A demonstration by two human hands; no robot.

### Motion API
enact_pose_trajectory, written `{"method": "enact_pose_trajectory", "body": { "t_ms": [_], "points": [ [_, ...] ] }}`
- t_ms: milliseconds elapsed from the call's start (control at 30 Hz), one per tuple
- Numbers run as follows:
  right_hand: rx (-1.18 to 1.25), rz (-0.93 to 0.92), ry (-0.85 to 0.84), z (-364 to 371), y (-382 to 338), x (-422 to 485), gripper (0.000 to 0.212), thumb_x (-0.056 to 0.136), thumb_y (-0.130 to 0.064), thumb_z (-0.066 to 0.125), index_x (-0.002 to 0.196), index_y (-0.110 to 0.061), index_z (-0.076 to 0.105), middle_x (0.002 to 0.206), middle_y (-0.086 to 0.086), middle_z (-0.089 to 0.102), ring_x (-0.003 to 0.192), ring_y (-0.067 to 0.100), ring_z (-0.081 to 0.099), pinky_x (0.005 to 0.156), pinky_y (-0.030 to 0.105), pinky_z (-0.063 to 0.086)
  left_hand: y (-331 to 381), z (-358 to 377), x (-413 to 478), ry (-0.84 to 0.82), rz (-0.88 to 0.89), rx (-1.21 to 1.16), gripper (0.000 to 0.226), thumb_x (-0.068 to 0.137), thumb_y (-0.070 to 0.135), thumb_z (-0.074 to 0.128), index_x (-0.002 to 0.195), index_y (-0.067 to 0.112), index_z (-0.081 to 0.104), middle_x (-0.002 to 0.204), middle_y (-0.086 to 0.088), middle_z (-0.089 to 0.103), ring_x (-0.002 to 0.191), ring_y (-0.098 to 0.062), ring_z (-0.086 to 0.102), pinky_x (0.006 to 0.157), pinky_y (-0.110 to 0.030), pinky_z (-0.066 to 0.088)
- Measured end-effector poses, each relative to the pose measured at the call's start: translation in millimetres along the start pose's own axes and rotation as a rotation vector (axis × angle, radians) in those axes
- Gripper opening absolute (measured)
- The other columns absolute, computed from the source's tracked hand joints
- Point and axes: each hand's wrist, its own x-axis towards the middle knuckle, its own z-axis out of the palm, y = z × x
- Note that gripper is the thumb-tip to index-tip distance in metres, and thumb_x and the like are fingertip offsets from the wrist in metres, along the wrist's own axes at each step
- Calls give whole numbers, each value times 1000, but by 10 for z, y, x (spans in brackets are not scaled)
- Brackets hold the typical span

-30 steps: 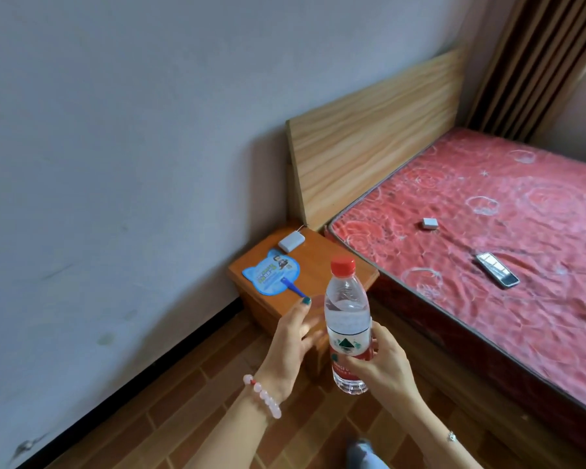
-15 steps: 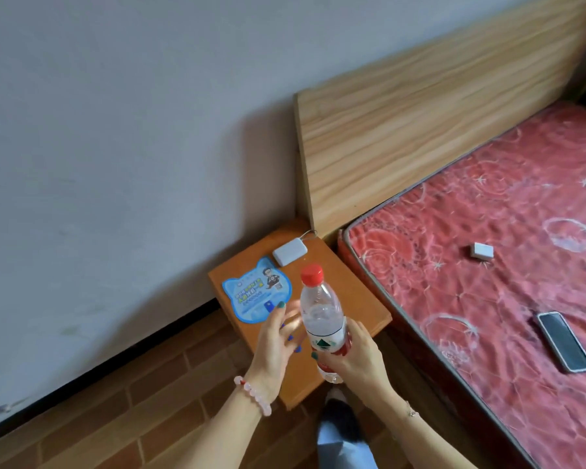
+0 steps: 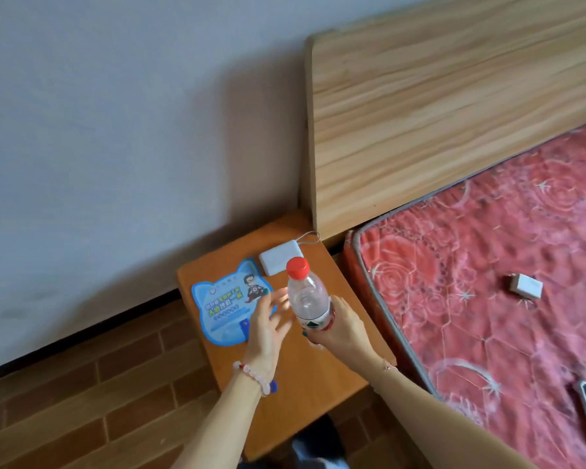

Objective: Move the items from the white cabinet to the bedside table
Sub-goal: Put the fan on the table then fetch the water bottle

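Red-capped water bottle is gripped by the right hand over the bench, left hand open beside it; next it needs setting down upright.

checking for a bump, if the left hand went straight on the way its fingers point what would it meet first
Probably the water bottle, just off the left hand's open fingertips; depth is unclear, so it might pass in front.

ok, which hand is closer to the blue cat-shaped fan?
Left. The left hand, fingers spread, overlaps the blue fan at its bed-side edge in this view. The right hand grips the water bottle, farther toward the bed.
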Motion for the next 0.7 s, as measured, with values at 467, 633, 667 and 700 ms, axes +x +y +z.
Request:
{"method": "enact_pose_trajectory", "body": {
  "t_ms": [467,633,667,700],
  "points": [
    [87,-86,58,283,364,816,50,63,-34,80,103,-35,50,100,-12,60,88,4,58,75,31,52,-188,67,773,-7,-4,-52,27,99,22,37,106,8,58,104,-2,65,106,-15,59,98,-40,46],
    [84,-139,78,297,407,841,54,65,-33,81,109,-29,52,102,-12,59,90,3,56,74,20,47,-223,59,806,-27,6,-42,30,100,24,36,114,9,57,112,-4,64,112,-15,57,99,-40,45],
    [93,-143,76,292,407,836,54,65,-31,81,110,-29,51,102,-11,59,91,4,56,74,19,47,-227,53,798,-27,9,-41,29,100,24,36,112,9,58,111,-3,64,111,-15,57,99,-40,45],
    [103,-148,72,290,412,828,55,65,-30,81,110,-29,51,103,-11,59,92,5,56,74,20,47,-233,51,783,-27,13,-46,29,99,23,36,109,9,59,108,-2,66,111,-15,58,99,-41,45]
  ]
}}
